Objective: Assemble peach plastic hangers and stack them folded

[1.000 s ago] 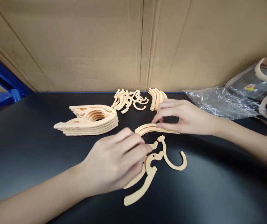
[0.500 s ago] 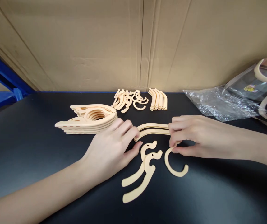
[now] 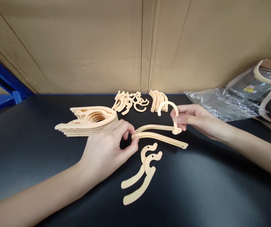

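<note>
My left hand (image 3: 113,143) pinches the left end of the nearer of two beige curved hanger arms (image 3: 160,138). Just behind it lies the other hanger arm (image 3: 153,127), its right end partly covered. Between the thumb and fingers of my right hand (image 3: 192,119) is a beige hanger hook (image 3: 173,106), raised with its curve upward and its flat base down by the farther arm's right end; whether they touch I cannot tell. Two beige notched, curved pieces (image 3: 140,179) overlap on the black table in front of the arms.
Left of centre is a stack of folded beige hangers (image 3: 85,123). Farther back are a pile of notched pieces (image 3: 123,101), loose hooks (image 3: 140,102) and several hanger arms (image 3: 157,99). A clear plastic bag (image 3: 215,104) and a transparent bag (image 3: 249,88) lie at right, before a cardboard wall (image 3: 78,47).
My right hand has lifted the hook off the table and turned it curve upward. The nearer arm's right end has swung toward me, spreading the two arms apart.
</note>
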The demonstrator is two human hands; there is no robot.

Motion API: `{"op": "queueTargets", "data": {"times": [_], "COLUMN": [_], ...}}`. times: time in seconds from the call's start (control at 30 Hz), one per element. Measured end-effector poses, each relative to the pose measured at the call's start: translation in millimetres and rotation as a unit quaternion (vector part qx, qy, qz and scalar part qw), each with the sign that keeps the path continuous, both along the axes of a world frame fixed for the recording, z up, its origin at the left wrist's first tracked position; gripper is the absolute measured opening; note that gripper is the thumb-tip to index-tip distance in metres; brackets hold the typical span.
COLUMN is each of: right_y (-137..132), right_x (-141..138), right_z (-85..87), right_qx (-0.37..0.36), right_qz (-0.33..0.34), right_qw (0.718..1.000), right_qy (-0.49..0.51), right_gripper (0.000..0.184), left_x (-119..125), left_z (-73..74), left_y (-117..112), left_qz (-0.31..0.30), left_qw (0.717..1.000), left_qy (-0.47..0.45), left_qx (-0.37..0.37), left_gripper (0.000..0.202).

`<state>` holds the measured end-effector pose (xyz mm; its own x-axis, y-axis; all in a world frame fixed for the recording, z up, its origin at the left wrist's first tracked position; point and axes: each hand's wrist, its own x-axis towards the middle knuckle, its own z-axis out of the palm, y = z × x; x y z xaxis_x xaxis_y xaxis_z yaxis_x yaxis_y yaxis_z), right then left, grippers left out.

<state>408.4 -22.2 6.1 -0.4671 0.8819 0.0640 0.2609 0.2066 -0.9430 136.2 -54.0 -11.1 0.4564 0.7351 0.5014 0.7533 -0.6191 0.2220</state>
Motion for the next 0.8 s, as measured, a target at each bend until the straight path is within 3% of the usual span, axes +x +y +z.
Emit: {"op": "queueTargets", "data": {"times": [0.2,0.5,0.6,0.8], "right_y": [-3,-25,-26,-22], "right_x": [-12,-25,-26,-26], "right_z": [-13.0,-10.8,-13.6,-18.7], "right_qx": [-0.077,-0.050,-0.007,0.019], "right_qz": [-0.016,0.016,-0.009,-0.042], "right_qw": [0.995,0.999,1.000,0.999], "right_qy": [0.064,0.004,-0.021,0.015], "right_gripper": [0.019,0.019,0.016,0.020], "left_x": [-2,-1,1,5], "left_z": [1.2,0.9,1.4,2.5], "left_y": [-1,1,3,6], "left_qz": [-0.044,-0.100,-0.118,-0.133], "left_qw": [0.986,0.942,0.908,0.805], "left_qy": [-0.112,-0.241,-0.302,-0.406], "left_qx": [-0.117,-0.211,-0.265,-0.411], "left_gripper": [0.011,0.013,0.015,0.015]}}
